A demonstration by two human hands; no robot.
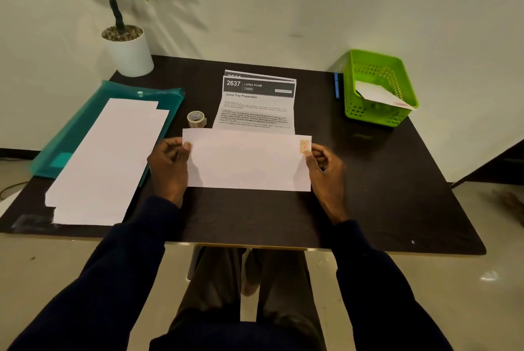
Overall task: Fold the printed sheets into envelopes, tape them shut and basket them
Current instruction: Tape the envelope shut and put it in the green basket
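Between the two hands, just above the near edge of the dark table [382, 180], a white envelope [249, 160] is held flat and level. The left hand [170, 165] pinches its left end, thumb on the top face and fingers curled underneath. The right hand [323, 163] pinches the right end the same way, its thumb tip touching a small patterned patch [304, 146] at the far corner, which looks like tape. Both forearms come in straight from the body, wrists low and near the tabletop.

The risks from here are small but real. Only one corner shows a patch, so the flap may spring open if the envelope is carried by one end. A one-handed grip could also bend or crease it on the way to the basket. The reach to the basket passes the blue pen [336, 85], which a sleeve could knock.

Just beyond the fingertips lie the printed sheets [256, 107], partly hidden by the envelope's far edge. A tape roll [196, 119] stands just beyond the left hand. Left of that hand, a stack of long white papers [110, 158] lies on a teal folder [158, 101]. Well beyond the right hand sits the green basket [408, 87], already holding one white envelope [377, 95], with the pen beside it. A potted plant [127, 50] stands far beyond the left hand.
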